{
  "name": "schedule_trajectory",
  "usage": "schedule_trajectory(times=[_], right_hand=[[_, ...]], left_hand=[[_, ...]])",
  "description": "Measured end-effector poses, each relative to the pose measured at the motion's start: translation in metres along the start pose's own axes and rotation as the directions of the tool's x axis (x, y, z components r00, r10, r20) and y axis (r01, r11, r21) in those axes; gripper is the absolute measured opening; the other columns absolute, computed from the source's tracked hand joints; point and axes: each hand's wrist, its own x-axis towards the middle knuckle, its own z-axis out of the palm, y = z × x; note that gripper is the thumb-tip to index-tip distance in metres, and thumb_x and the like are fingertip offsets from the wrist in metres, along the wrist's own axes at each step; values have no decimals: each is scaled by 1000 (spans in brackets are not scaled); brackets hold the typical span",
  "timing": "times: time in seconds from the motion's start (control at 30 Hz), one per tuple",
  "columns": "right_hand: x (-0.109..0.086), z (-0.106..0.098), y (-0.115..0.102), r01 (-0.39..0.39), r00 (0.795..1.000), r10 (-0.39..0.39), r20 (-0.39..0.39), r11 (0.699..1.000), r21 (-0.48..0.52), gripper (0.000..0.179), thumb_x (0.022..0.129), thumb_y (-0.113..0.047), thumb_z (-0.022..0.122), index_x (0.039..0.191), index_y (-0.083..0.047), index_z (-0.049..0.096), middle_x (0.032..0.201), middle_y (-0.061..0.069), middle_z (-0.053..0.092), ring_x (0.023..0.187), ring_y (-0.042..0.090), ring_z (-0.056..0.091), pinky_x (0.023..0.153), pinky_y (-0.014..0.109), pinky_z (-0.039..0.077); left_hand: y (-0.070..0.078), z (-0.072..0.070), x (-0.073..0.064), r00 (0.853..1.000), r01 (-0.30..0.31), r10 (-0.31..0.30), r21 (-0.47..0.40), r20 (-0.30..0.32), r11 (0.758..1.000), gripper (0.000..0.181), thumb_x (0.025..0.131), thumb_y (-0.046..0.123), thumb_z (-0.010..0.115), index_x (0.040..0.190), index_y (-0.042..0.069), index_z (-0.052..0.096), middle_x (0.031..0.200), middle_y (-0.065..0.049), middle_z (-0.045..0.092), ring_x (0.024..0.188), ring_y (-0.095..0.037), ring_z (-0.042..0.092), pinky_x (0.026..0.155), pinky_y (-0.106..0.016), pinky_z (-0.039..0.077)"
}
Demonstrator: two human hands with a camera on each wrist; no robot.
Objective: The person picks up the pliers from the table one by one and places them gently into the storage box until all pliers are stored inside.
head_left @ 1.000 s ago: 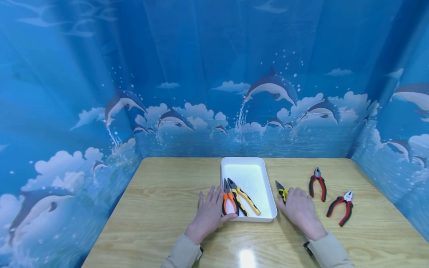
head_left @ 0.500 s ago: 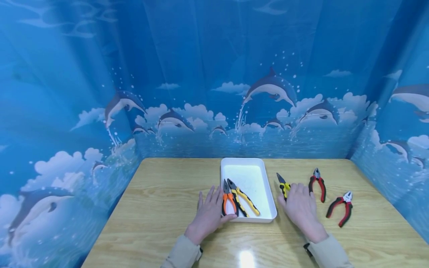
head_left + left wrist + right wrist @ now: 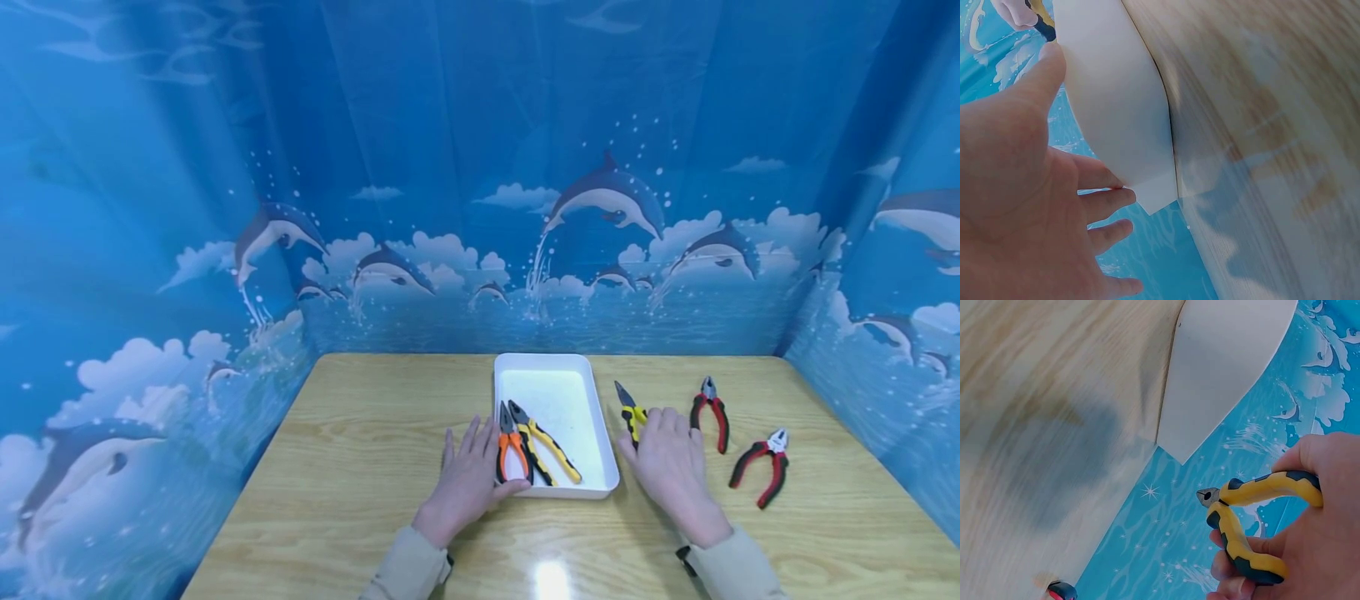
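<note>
My right hand (image 3: 666,467) grips yellow-and-black pliers (image 3: 626,397) just right of the white tray. In the right wrist view, the fingers curl around the spread handles of these pliers (image 3: 1269,487), and their short grey nose points away from the palm. My left hand (image 3: 463,479) rests along the tray's left side with fingers straight and spread, the thumb at the near left corner. The left wrist view shows its fingertips against the tray wall (image 3: 1116,94). Inside the tray (image 3: 555,362) lie orange-and-black pliers (image 3: 507,432) and a second yellow-and-black pair (image 3: 557,450), side by side.
Two red-and-black pliers lie on the wooden table (image 3: 360,450) at the right: one farther back (image 3: 709,408), another nearer (image 3: 767,462). A blue dolphin-print curtain (image 3: 450,167) encloses the back and sides.
The pliers in my right hand have risen away from me, their nose now farther toward the back. The right hand has shifted slightly the same way; the left hand stays in place.
</note>
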Motion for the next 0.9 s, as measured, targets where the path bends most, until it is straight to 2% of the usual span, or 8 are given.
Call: schedule_trajectory(times=[0.17,0.43,0.9], right_hand=[[0,-1,-5,-3,1000,3,8,1000,3,44,93,-35,63,87,6,49,78,16,44,69,30,42,57,36,30],[1,-1,-15,2,999,-2,41,1000,7,44,94,-33,60,94,10,51,83,18,47,72,31,45,60,42,38],[5,3,-32,7,996,-7,84,1000,3,46,94,-33,62,101,11,53,86,18,48,75,30,45,60,39,37]], left_hand=[[0,0,0,1000,-1,1,-3,-5,1000,95,93,66,57,157,1,33,165,-17,26,154,-38,19,119,-70,11],[1,-1,0,1000,0,0,12,-3,1000,95,92,66,57,157,2,32,165,-17,26,153,-38,19,119,-70,13],[0,0,0,1000,-5,5,10,-16,1000,95,92,66,57,157,1,32,165,-17,27,153,-38,20,118,-71,14]])
